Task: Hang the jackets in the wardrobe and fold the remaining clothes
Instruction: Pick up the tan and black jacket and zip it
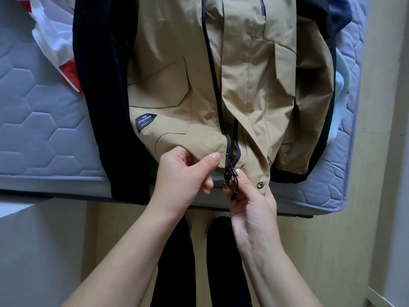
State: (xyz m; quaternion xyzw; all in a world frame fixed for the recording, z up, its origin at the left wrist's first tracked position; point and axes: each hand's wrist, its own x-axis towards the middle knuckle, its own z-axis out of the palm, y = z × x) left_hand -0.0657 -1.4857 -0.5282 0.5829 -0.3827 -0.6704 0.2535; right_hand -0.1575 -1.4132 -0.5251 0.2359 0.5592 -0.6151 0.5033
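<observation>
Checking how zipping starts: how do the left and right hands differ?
The left hand pinches the hem of the tan jacket beside the zipper; the right hand pinches the black zipper slider. The left hand sits slightly higher in the view than the right hand. Both work at the bottom hem, over the mattress edge.

A jacket [221, 74] lies down the centre of the frame on a mattress [44, 120], reaching the mattress's lower edge. There the left hand [186, 173] pinches it just left of the zip [230, 171] and the right hand [252, 202] holds the zip from below. A garment [51, 36] sits upper left, more clothes [340, 16] upper right.
</observation>
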